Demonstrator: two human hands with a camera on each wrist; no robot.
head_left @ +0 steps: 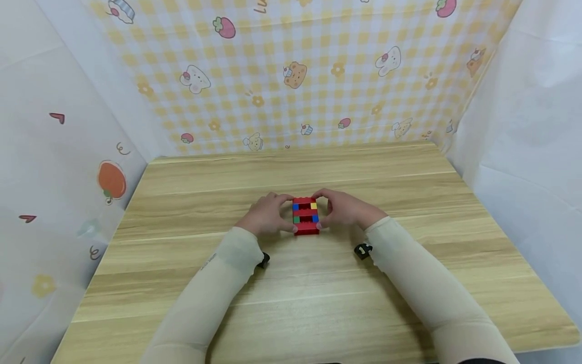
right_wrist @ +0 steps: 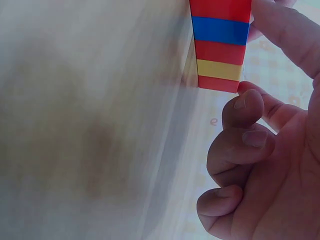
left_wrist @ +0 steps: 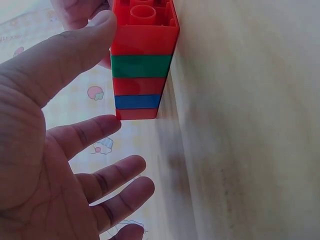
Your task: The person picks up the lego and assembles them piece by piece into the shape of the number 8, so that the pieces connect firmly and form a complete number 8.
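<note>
A toy brick structure (head_left: 306,213) lies on the table in the head view, with three red rows and two gaps between them. Small blue and yellow bricks flank the far gap; green and blue ones flank the near gap. From the left, my left hand (head_left: 268,215) pinches it, thumb at the near red brick (left_wrist: 145,40), whose hollow underside shows, and index finger at the far end. On the opposite side my right hand (head_left: 347,208) pinches it likewise, beside the blue brick (right_wrist: 220,30) and yellow brick (right_wrist: 219,69); its other fingers are curled in.
The wood-grain table (head_left: 291,303) extends around both arms. A yellow checked cloth (head_left: 273,76) hangs behind it, with white cloth at left and right. Black wrist devices (head_left: 362,251) sit by the cream sleeves (head_left: 423,283).
</note>
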